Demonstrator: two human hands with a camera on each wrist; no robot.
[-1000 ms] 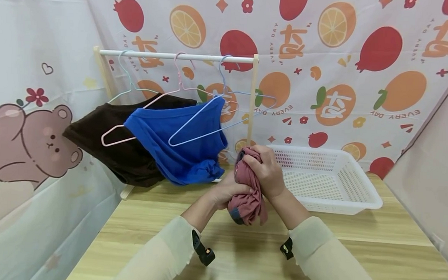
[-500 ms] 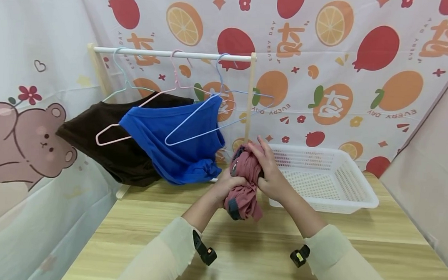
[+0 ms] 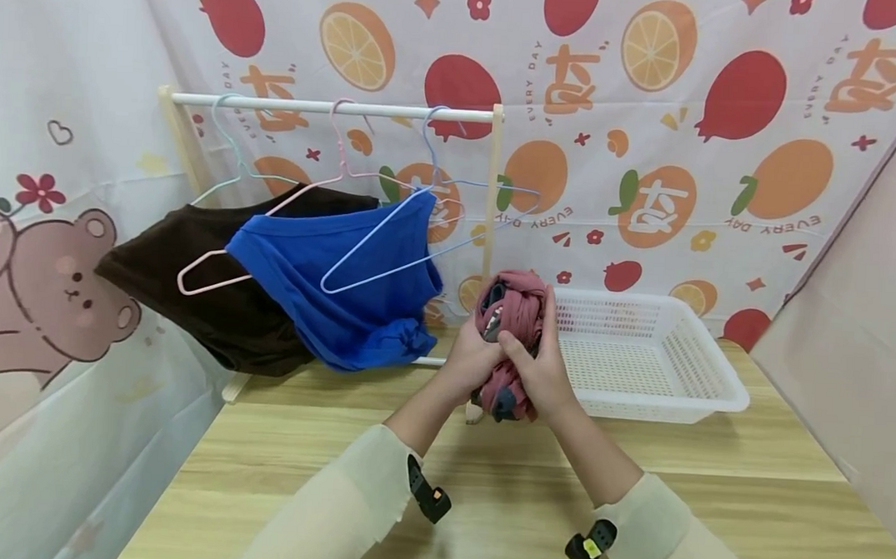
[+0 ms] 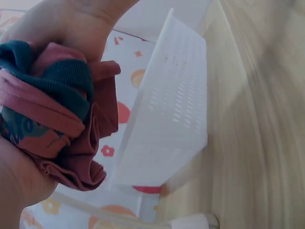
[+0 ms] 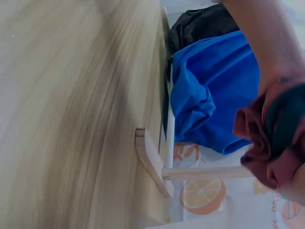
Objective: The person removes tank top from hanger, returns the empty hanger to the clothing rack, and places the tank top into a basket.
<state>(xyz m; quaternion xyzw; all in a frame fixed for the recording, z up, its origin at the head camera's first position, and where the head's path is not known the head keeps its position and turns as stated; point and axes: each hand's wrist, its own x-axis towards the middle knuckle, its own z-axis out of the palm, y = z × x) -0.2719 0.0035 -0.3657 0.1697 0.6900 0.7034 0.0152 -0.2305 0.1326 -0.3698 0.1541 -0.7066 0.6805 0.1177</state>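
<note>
Both hands hold a bunched-up dusty-red garment (image 3: 522, 312) with dark teal ribbed trim, raised over the table in front of the rack. In the head view the left hand (image 3: 471, 362) grips its left side, the fingers mostly hidden behind the cloth. On its right side the right hand (image 3: 549, 374) holds it, thumb across the front and a finger extended up along the edge. The left wrist view shows folds of the cloth (image 4: 62, 109) between the two palms. Only part of the bundle (image 5: 267, 143) shows at the right edge of the right wrist view.
A rack with a white rail (image 3: 298, 105) carries a dark brown garment (image 3: 214, 303) and a blue garment (image 3: 334, 308) on hangers. The blue hanger (image 3: 376, 272) hangs nearest the right post. A white perforated basket (image 3: 713, 404) stands right of the hands on the wooden table (image 3: 319, 474).
The right hand let go of the bundle's top, its fingers spreading, and took hold lower on the right side. The bundle has turned in the hands. The head view has shifted slightly right.
</note>
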